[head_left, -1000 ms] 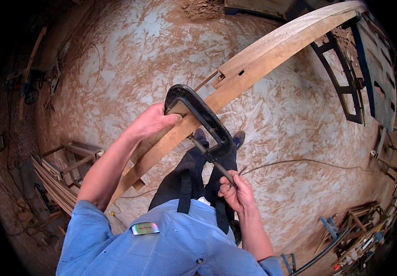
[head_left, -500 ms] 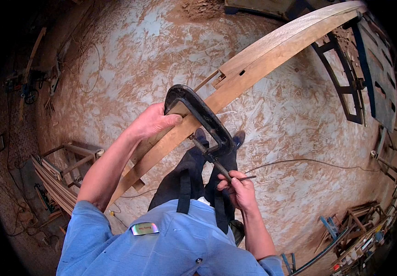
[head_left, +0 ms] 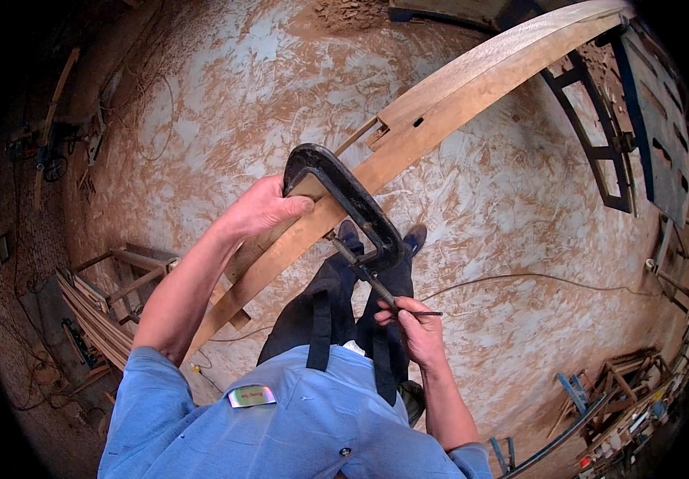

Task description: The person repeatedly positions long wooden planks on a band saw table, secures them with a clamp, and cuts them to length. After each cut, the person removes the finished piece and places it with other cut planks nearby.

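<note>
A black G-clamp (head_left: 358,199) straddles a long wooden beam (head_left: 396,164) that runs diagonally in front of me. Its threaded screw (head_left: 350,254) points down toward my right side, with the tip at the beam's near edge. My left hand (head_left: 260,211) is closed at the clamp's far left end, thumb pressed on the wood, other fingers hidden behind. A short wooden block (head_left: 307,188) shows inside the clamp frame beside the thumb. My right hand (head_left: 418,329) pinches the thin crossbar (head_left: 432,314) at the screw's lower end.
Dusty, stained floor (head_left: 225,104) lies below, crossed by a thin cable (head_left: 536,276). Stacked wooden strips (head_left: 93,315) and a frame stand at left. A dark metal frame (head_left: 592,136) is at upper right; wood pieces and tools (head_left: 615,391) lie at lower right.
The screw's crossbar has turned slightly in my right fingers, its free end now tilting a little downward. The beam and clamp have shifted slightly left; my left hand keeps its hold.
</note>
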